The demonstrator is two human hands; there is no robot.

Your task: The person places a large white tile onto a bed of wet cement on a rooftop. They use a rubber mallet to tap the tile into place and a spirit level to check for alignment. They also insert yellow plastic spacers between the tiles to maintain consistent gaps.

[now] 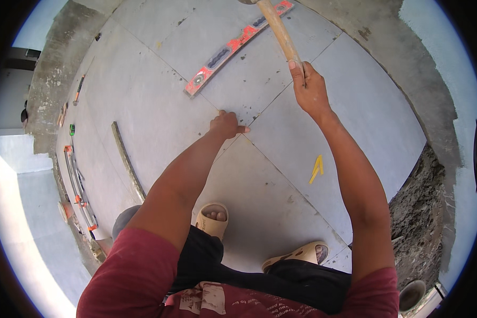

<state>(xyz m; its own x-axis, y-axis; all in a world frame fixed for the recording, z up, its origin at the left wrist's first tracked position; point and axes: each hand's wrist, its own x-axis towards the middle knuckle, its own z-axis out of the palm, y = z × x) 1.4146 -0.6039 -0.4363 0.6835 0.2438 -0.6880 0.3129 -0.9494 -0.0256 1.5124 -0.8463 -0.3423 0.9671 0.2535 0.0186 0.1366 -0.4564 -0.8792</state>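
My right hand (312, 94) is closed round the lower end of a wooden hammer handle (281, 33), raised above the floor. Only a bit of the dark hammer head (247, 1) shows at the top edge, so its kind is unclear. My left hand (228, 125) rests on the large grey floor tiles (281, 175), close to where their joints cross. Its thumb stretches to the right, apart from the fingers, and I see nothing in it. Beyond it lies a red spirit level (233, 47), slanting across the tiles and passing behind the hammer handle.
Yellow strips (316, 168) lie right of my left hand. A narrow bar (126, 159) is on the left, with a red-and-grey long tool (79, 191), a green item (72, 129) and an orange-and-black tool (79, 90) farther left. Rough mortar (421, 196) borders the tiles at right.
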